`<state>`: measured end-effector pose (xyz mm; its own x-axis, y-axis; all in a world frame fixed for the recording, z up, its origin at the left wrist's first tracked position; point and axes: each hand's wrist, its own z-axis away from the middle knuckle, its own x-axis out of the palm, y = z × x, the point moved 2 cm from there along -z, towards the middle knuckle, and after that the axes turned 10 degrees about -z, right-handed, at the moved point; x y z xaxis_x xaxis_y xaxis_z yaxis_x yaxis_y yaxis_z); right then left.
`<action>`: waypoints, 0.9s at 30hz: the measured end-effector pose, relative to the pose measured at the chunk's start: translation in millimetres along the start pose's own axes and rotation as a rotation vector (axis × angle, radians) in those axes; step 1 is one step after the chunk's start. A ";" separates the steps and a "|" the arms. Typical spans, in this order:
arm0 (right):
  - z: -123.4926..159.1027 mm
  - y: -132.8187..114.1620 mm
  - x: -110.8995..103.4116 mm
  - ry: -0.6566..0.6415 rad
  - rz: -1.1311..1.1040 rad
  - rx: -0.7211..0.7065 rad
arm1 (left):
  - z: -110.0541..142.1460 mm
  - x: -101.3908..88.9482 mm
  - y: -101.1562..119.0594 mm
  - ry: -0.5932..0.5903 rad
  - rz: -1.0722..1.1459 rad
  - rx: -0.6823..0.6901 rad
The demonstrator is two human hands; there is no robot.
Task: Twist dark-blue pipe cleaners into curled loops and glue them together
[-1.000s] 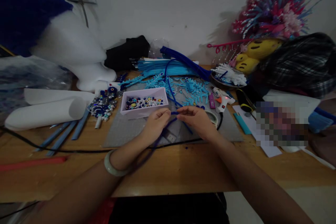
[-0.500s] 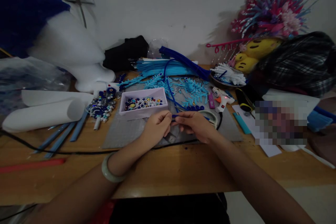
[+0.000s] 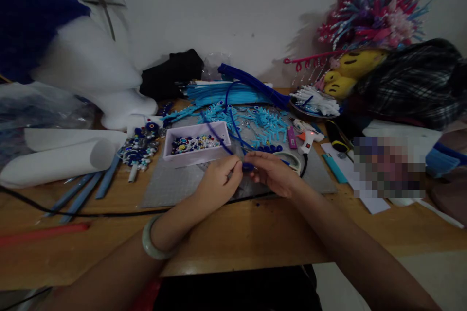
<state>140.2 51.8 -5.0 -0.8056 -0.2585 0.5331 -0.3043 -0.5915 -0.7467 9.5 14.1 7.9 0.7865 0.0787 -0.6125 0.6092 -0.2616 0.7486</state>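
Observation:
Over the grey mat (image 3: 164,187), my left hand (image 3: 222,177) is closed, thumb against fingers, on a dark blue pipe cleaner (image 3: 216,135) whose long end rises up and to the left past the bead box. A small dark blue part (image 3: 248,166) of it shows between the two hands. My right hand (image 3: 272,172) has its thumb and fingertips on that part, fingers bent. Just beyond the hands stands a lilac box (image 3: 193,159) of mixed beads. Light blue branch shapes (image 3: 270,125) lie behind it.
A hot glue gun (image 3: 309,141), purple lighter (image 3: 292,138) and pale ring (image 3: 297,167) lie at right. White foam head (image 3: 87,63), rolled white sheet (image 3: 54,163) and bead cluster (image 3: 140,148) stand left. A black cable (image 3: 120,212) crosses the front. Light blue pipe cleaners (image 3: 219,93) lie behind.
The pipe cleaner's long end now stands up left of my hands. The blue part between my fingers looks bulkier, and my right fingers have loosened slightly. The view has shifted a little.

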 end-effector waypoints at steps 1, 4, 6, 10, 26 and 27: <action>0.1 0.3 0.0 -0.013 0.044 0.024 | -0.1 0.1 0.2 -0.006 -0.022 0.029; 0.8 1.8 -0.2 -0.048 0.130 0.147 | -0.8 0.4 -0.6 -0.020 -0.059 0.080; 1.1 1.7 -0.7 -0.055 0.114 0.198 | -1.9 0.0 -2.5 0.003 -0.071 0.084; 0.1 -0.1 -3.0 -0.060 -0.025 0.225 | -4.5 -0.6 -5.9 0.032 -0.097 0.094; -0.5 -0.4 1.4 0.039 -0.183 -0.141 | -14.8 8.8 -20.6 -0.062 0.363 -0.267; -0.8 -0.4 1.1 0.041 -0.187 -0.149 | -14.9 8.8 -21.0 -0.058 0.375 -0.274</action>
<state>139.0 52.4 -4.4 -0.7472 -0.1221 0.6533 -0.5195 -0.5058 -0.6887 5.2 34.7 -9.4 0.9553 -0.0282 -0.2943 0.2945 0.0027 0.9556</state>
